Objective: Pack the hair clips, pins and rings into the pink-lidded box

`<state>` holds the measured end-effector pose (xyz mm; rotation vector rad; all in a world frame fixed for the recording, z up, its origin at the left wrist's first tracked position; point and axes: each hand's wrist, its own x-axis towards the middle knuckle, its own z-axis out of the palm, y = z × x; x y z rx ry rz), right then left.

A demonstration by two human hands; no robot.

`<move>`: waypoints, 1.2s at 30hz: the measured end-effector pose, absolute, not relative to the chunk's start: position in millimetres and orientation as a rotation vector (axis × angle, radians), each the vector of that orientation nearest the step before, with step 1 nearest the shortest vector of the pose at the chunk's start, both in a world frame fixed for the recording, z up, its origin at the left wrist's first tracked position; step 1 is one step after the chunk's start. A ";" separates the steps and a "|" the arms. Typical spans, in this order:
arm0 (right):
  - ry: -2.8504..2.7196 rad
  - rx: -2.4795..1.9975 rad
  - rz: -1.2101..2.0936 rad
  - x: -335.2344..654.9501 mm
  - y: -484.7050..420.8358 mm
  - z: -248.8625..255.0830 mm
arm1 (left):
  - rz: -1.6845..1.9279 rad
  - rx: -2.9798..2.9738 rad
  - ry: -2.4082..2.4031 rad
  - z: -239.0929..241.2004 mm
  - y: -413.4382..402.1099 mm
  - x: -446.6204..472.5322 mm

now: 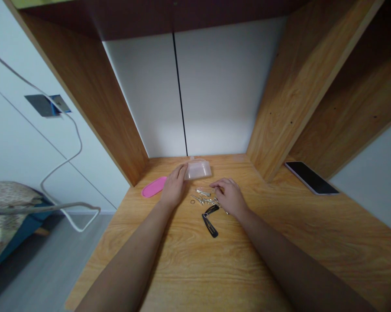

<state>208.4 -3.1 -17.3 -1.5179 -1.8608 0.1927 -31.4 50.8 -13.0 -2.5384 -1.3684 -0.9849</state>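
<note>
My left hand (173, 185) is at the left end of a clear plastic box (198, 169), its fingers closed against the side. Beside that hand lies a pink oval lid or tray (153, 187), partly covered by it. My right hand (229, 196) hovers low over a loose pile of silver metal hair clips (209, 201), fingers bent together; whatever is between the fingertips is too small to make out. Two black snap hair clips (210, 226) lie nearer to me, with a small ring by them. A small dark hair tie (192, 202) rests left of the pile.
A phone (311, 177) lies at the right, past an upright wooden panel (289, 99). Another wooden panel (94, 95) bounds the left, with a white back wall (214, 86) between. A white cable (78, 138) hangs off the table's left side.
</note>
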 end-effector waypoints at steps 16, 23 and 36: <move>-1.931 -1.529 0.159 205.4 -11.7 -6.4 | -1.072 -2.608 -1.229 1.5 18.7 -26.8; -2.114 -1.449 0.161 199.5 -17.5 -5.6 | -0.968 -2.791 -0.892 11.2 9.8 -27.7; -2.194 -1.287 0.145 198.0 -18.8 -2.4 | -0.750 -3.015 -0.857 15.1 6.7 -22.1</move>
